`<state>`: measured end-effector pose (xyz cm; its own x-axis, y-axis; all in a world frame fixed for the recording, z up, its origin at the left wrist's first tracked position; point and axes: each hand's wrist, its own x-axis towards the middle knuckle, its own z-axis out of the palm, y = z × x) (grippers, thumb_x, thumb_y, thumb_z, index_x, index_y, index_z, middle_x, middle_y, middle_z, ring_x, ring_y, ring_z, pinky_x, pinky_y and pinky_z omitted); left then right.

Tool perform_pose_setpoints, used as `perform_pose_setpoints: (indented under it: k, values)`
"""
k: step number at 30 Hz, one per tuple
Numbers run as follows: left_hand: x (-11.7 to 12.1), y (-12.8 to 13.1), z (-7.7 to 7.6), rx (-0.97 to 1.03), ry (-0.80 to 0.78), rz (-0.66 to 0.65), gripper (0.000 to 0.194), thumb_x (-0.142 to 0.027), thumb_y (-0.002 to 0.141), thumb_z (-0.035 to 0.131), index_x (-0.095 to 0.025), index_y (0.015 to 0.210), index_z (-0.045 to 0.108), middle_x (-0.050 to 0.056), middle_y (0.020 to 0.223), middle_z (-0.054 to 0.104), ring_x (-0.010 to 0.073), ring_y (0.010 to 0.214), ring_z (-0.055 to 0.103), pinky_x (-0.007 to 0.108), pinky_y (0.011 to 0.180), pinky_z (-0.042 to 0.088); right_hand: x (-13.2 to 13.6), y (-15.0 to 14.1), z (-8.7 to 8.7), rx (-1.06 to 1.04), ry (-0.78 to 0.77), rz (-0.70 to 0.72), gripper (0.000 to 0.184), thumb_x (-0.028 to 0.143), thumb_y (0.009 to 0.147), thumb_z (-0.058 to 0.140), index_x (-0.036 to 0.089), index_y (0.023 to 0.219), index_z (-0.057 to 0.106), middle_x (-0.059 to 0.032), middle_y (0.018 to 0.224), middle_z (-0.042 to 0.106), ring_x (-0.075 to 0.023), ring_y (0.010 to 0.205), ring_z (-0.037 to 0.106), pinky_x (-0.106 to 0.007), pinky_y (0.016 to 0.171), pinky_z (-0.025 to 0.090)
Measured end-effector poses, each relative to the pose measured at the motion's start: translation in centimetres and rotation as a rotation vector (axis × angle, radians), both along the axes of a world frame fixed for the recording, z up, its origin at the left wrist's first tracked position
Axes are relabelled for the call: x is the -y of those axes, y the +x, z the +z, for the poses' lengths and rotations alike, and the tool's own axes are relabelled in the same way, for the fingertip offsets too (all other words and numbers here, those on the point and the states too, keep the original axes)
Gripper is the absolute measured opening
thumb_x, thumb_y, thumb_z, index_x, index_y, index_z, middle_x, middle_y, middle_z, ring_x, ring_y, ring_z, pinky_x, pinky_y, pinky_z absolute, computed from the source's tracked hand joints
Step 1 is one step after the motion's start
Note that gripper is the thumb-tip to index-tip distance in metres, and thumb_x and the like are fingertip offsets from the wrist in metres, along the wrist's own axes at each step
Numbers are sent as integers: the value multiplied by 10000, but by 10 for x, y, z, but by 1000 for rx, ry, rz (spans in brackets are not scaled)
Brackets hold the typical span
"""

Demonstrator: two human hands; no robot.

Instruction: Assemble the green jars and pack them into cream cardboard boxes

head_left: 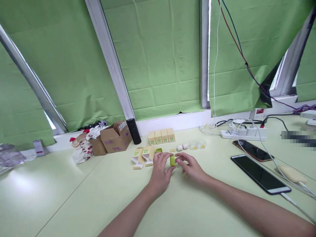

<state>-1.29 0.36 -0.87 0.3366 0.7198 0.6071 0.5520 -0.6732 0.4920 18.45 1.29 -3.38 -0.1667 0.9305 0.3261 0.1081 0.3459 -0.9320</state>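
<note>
A small yellow-green case [172,160] stands between my two hands, just above or on the table; which, I cannot tell. My left hand [160,172] pinches it from the left, fingers at its top and thumb below. From the right, the closed fingertips of my right hand [191,168] grip its side. Behind my left hand lies a green open piece [158,150], partly hidden. To its left are two opened small cartons [138,156]. Tiny yellow pieces [172,150], two whitish-pink small pieces [182,147] and clear plastic cases [197,145] sit beyond my hands.
A row of several small cartons [161,136] stands at the back, beside a black cylinder [133,131] and a cardboard box [116,140]. At right lie two phones [260,174], a power strip [243,132] and loose white cables.
</note>
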Motion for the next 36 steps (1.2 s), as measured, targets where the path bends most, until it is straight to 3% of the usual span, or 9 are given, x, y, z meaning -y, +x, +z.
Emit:
perform_pose_setpoints:
  k: [3, 6, 9, 15, 26, 32, 36]
  values:
    - [-6, -1, -1, 183, -104, 101, 411, -181, 870, 714, -304, 1258, 653, 96, 1299, 615, 313, 1319, 524, 514, 1093, 456, -5, 7, -1, 307, 143, -148, 283, 342, 1003, 548, 216, 1215, 687, -116, 1174, 729, -281, 1110, 647, -436, 901, 536]
    - [-15, -5, -3, 299, -166, 143, 408, -185, 820, 740, -279, 1212, 680, 90, 1264, 641, 283, 1225, 603, 449, 1023, 476, -10, 10, 0, 593, 312, -206, 320, 180, 990, 516, 200, 1258, 690, -130, 1253, 723, -305, 1224, 565, -463, 1020, 461]
    - [-24, -9, -8, 359, -198, 135, 411, -217, 773, 781, -256, 1172, 691, 92, 1236, 687, 281, 1195, 628, 422, 977, 470, -17, 7, 5, 809, 423, -211, 389, 81, 968, 483, 181, 1282, 690, -127, 1305, 719, -312, 1239, 519, -451, 1016, 410]
    - [-30, -10, -14, 437, -266, 100, 453, -216, 737, 788, -222, 1172, 662, 117, 1260, 693, 291, 1177, 680, 429, 983, 439, -43, -1, 15, 1163, 469, -191, 512, -15, 832, 542, 138, 1297, 693, -146, 1393, 666, -331, 1246, 465, -444, 997, 330]
    - [-25, -11, -11, 474, -230, 28, 446, -278, 775, 781, -228, 1196, 643, 123, 1280, 687, 292, 1175, 684, 450, 1033, 433, -66, -14, 15, 1270, 478, -160, 281, 5, 878, 543, 142, 985, 763, -171, 1012, 755, -324, 1106, 508, -426, 930, 312]
    - [-22, -12, -8, 501, -208, 32, 443, -306, 797, 768, -225, 1209, 627, 125, 1291, 670, 295, 1201, 671, 458, 1060, 425, -52, -11, 24, 1246, 510, -180, 254, 25, 849, 588, 142, 973, 777, -176, 1025, 767, -322, 1092, 540, -427, 908, 310]
    - [-20, -10, -5, 522, -197, 27, 445, -305, 798, 761, -227, 1212, 620, 125, 1291, 666, 295, 1205, 666, 457, 1056, 435, -35, -4, 29, 1198, 522, -203, 223, 91, 917, 575, 166, 936, 784, -153, 980, 791, -291, 1004, 602, -426, 895, 312]
